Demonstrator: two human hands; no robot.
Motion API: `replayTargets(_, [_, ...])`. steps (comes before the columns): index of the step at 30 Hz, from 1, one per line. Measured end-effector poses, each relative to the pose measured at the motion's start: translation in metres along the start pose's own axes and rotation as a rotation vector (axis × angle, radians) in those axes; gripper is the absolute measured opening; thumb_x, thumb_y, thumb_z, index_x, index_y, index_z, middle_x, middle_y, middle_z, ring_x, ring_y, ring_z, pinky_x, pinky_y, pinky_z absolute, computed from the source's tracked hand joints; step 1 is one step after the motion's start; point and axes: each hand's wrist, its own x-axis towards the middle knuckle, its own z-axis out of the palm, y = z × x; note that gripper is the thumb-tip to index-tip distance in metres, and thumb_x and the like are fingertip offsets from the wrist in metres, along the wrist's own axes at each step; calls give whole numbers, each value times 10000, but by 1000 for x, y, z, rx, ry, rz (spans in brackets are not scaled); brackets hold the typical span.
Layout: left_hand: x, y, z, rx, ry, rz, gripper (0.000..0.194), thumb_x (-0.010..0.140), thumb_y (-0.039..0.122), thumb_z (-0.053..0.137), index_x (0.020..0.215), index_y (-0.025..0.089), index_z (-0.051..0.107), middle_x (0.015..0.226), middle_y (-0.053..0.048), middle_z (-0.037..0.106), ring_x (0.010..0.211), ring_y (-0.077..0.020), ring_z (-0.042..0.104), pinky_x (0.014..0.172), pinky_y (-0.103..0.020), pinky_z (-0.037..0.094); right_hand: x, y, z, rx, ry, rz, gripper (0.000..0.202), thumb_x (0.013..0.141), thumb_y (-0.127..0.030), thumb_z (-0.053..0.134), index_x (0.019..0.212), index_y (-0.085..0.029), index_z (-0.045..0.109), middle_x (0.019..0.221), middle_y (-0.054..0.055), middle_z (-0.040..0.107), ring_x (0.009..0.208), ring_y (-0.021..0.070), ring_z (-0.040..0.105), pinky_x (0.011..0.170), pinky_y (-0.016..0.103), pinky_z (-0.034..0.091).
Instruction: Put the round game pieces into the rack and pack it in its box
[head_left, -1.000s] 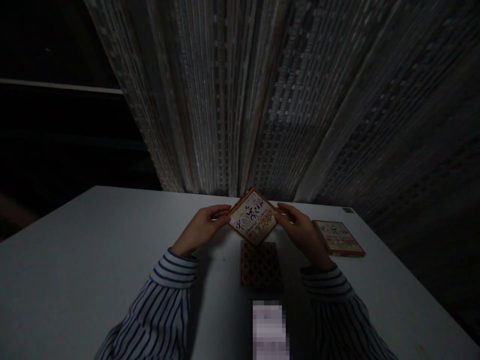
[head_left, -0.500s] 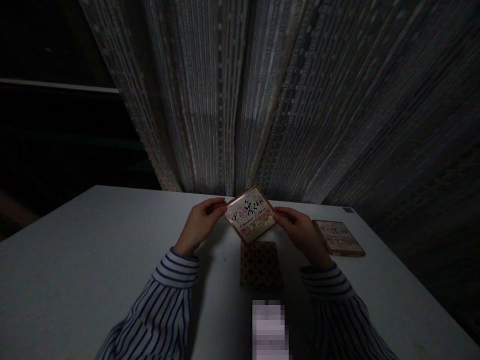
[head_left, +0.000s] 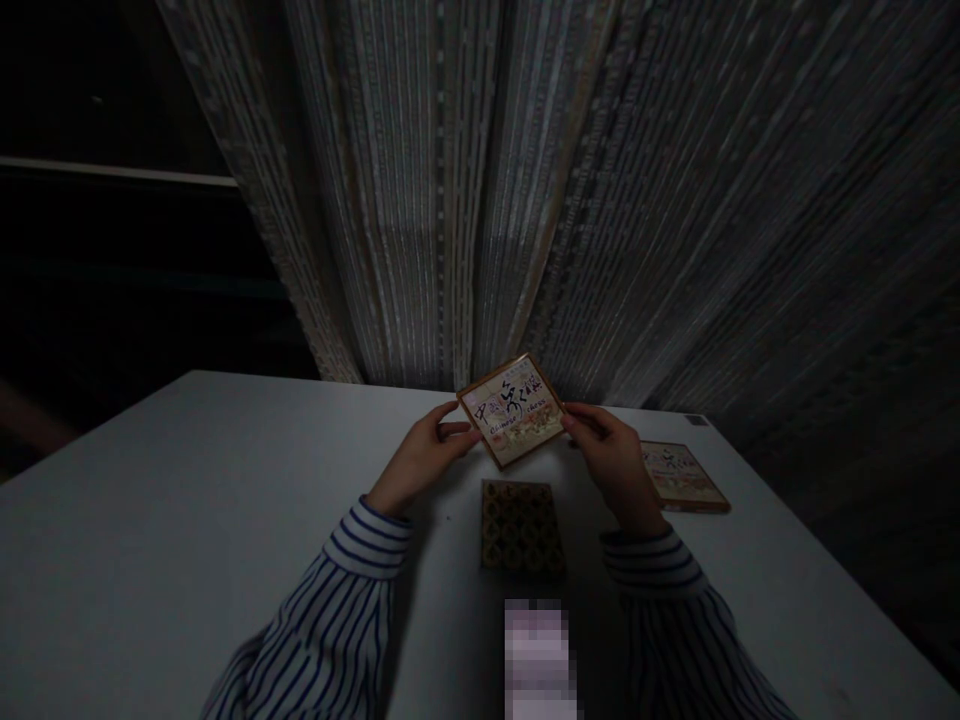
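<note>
A Chinese chess box lid [head_left: 516,412], printed with Chinese characters and "Chinese chess", is held tilted above the table. My left hand [head_left: 429,450] grips its left edge between thumb and fingers. At the right corner, my right hand [head_left: 606,455] pinches it with thumb and fingertips. Just below the lid lies an open square box [head_left: 523,528] filled with rows of round, dark-looking chess pieces; neither hand touches it. The markings on the pieces are too dim to read.
Right of my right hand lies a second Chinese chess box [head_left: 684,477], partly covered by that hand. A small dark label [head_left: 696,421] sits near the white table's [head_left: 225,500] far right corner. A string curtain [head_left: 465,200] hangs behind the table. The light is dim.
The lid has risen and shifted slightly right, away from the box, which shows its round pieces more clearly. My left hand has moved right with it, its thumb now on the lid's face.
</note>
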Motion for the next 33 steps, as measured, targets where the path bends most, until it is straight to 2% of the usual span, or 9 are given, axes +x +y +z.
replayTargets(3, [0, -2, 4, -28, -93, 13, 623, 684, 248, 672, 1229, 115, 403, 978, -130, 671, 855, -189, 625, 756, -331, 472, -1, -2, 2, 29, 2, 22, 293, 671, -376, 621, 860, -153, 638, 859, 70, 684, 763, 186, 622, 652, 321, 515])
replayTargets(5, [0, -3, 6, -40, -110, 20, 609, 689, 239, 666, 1223, 118, 401, 926, -114, 686, 828, -181, 631, 723, -307, 474, -1, -3, 3, 47, -7, 40, 290, 664, -374, 625, 855, -156, 634, 861, 69, 684, 780, 190, 626, 671, 328, 520])
replayTargets(13, [2, -2, 2, -20, 13, 44, 576, 673, 229, 668, 1183, 110, 429, 874, -98, 694, 768, -167, 633, 689, -293, 477, 1, 2, 4, 86, -127, 61, 295, 644, -342, 637, 880, -168, 607, 899, 75, 685, 867, 195, 632, 803, 354, 500])
replayTargets(19, [5, -5, -4, 10, 96, 72, 478, 688, 310, 641, 1098, 101, 512, 877, -88, 692, 809, -188, 630, 738, -332, 484, -4, 3, 4, 31, -257, 90, 347, 682, -313, 595, 1001, -181, 555, 764, 36, 695, 782, 179, 650, 746, 334, 510])
replayTargets(26, [7, -7, -8, 57, 43, 137, 472, 726, 352, 596, 1131, 113, 553, 931, -88, 687, 859, -207, 622, 811, -370, 470, -7, 1, 2, -36, -350, 73, 490, 701, -282, 580, 1161, -142, 486, 743, 22, 677, 721, 153, 637, 701, 299, 499])
replayTargets(33, [3, -5, -7, 100, -26, 164, 573, 720, 299, 608, 1239, 107, 460, 915, -77, 684, 868, -187, 613, 831, -361, 458, -8, 0, 2, -48, -365, 67, 521, 723, -278, 555, 1211, -127, 453, 713, 11, 651, 699, 139, 618, 693, 284, 485])
